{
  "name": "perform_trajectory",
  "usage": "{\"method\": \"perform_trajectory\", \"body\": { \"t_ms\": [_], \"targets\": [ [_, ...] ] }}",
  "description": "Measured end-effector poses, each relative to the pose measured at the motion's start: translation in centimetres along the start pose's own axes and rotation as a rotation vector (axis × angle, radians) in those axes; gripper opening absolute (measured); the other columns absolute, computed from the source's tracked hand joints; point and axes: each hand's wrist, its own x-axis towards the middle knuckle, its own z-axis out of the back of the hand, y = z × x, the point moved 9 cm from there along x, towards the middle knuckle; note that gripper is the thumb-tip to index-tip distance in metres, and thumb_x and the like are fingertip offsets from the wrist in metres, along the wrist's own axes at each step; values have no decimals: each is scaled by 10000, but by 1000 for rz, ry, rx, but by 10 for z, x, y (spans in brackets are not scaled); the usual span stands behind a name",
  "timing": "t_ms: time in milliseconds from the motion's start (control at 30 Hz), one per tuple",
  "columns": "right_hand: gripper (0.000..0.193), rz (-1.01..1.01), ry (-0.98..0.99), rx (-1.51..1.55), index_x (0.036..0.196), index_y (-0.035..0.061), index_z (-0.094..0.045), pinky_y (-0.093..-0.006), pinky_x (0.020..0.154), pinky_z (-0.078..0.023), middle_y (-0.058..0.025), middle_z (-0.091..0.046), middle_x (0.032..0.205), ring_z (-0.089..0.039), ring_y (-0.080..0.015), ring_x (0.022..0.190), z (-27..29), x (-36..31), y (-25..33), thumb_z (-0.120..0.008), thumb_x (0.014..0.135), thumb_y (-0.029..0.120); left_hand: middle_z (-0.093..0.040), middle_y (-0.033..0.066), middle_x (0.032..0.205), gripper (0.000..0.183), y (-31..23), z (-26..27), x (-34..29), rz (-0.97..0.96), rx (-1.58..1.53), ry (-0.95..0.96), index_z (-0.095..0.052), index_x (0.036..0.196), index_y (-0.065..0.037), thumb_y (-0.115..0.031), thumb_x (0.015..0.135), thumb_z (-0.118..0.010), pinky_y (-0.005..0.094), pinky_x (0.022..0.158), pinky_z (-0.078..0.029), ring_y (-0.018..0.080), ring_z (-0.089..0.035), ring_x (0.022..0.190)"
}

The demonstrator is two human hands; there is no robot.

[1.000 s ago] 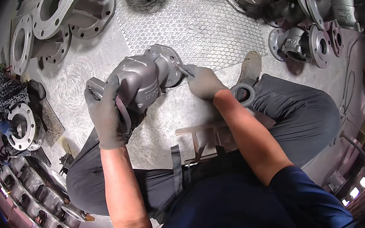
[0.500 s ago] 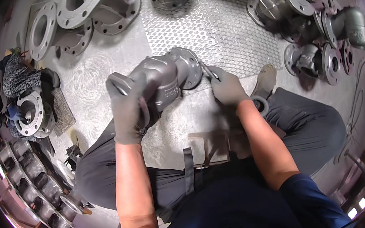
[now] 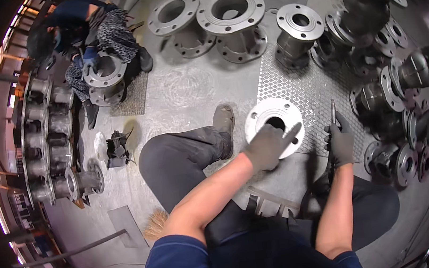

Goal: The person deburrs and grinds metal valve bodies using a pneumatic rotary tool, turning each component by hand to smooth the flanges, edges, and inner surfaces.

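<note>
A grey cast valve body [image 3: 254,125] stands in front of me with its pale round flange facing up. My gloved left hand [image 3: 270,146] is on that flange beside the dark central bore, gripping it, with one finger stretched toward the right rim. The other fingertips are partly hidden. Right of the flange, my gloved right hand [image 3: 340,146] is closed round a slim metal rod-like tool [image 3: 333,111], its narrow end pointing up and away from the valve body. The tool's exact kind does not show.
Large flanged castings [image 3: 230,11] stand at the far side, and more valve bodies [image 3: 376,95] crowd the right. A textured metal plate [image 3: 277,80] covers part of the floor. At far left a co-worker [image 3: 111,31] bends over a flanged casting. Stacked castings [image 3: 38,139] line the left.
The valve body has gone from tilted in my left hand to flange-up. My left hand has shifted onto the flange; my right hand still holds the tool, now farther right. The view has turned left.
</note>
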Motion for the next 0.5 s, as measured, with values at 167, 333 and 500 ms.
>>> {"method": "perform_trajectory", "body": {
  "t_ms": [167, 333, 500],
  "targets": [
    [559, 22, -64, 63, 1637, 77, -559, -275, 494, -477, -97, -736, 954, -613, -95, 628, 20, -3, 8, -587, 1079, 103, -742, 174, 925, 836, -49, -31, 16, -262, 167, 130, -340, 1782, -105, -61, 986, -593, 489, 862, -547, 356, -722, 832],
    [614, 57, -55, -49, 1666, 85, -543, -267, 503, -474, -91, -754, 933, -618, -95, 617, 25, 4, 7, -583, 1054, 71, -766, 249, 1124, 1018, -12, -8, 31, -231, 136, 235, -217, 1830, -130, -96, 942, -712, 449, 898, -553, 377, -737, 975],
    [574, 36, -72, -96, 1643, 88, -577, -263, 493, -456, -77, -756, 917, -600, -82, 610, 20, 7, 12, -596, 1070, 63, -776, 240, 1188, 1253, 27, 31, 50, -180, 68, 403, -113, 1845, -135, -189, 853, -877, 482, 954, -598, 408, -756, 1014]
  ]
}}
